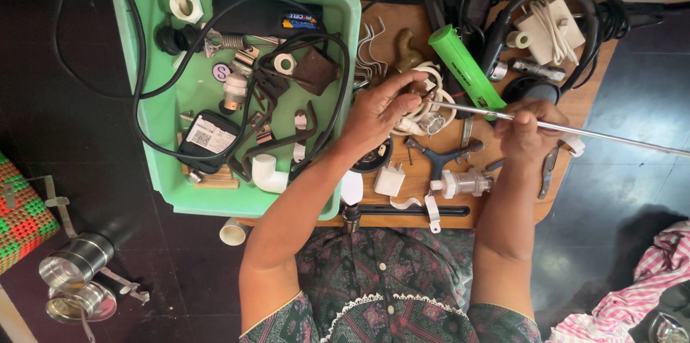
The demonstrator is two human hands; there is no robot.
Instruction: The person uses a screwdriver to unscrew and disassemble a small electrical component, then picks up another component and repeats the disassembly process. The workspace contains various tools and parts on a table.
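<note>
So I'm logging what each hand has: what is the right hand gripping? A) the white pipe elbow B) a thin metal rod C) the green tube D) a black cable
B: the right hand is closed around the thin metal rod, which runs off to the right; the green tube lies untouched on the board.

Home setting, improvised repair corner, not proper workshop. Small wooden board (402,192) serves as bench, set low over dark floor (43,98). At 10 o'clock, green tub (345,12) heaped with cables, plugs, pipe elbows, clips, adapter. Across 12 to 2 o'clock: loose hooks, green torch (463,66), white charger (550,23), black cords. Household items around: woven basket (21,217) at 8 o'clock, steel cups (72,260) at 7 o'clock, pink checked cloth (640,293) at 4 o'clock. Person wears patterned house dress (388,271).
</note>
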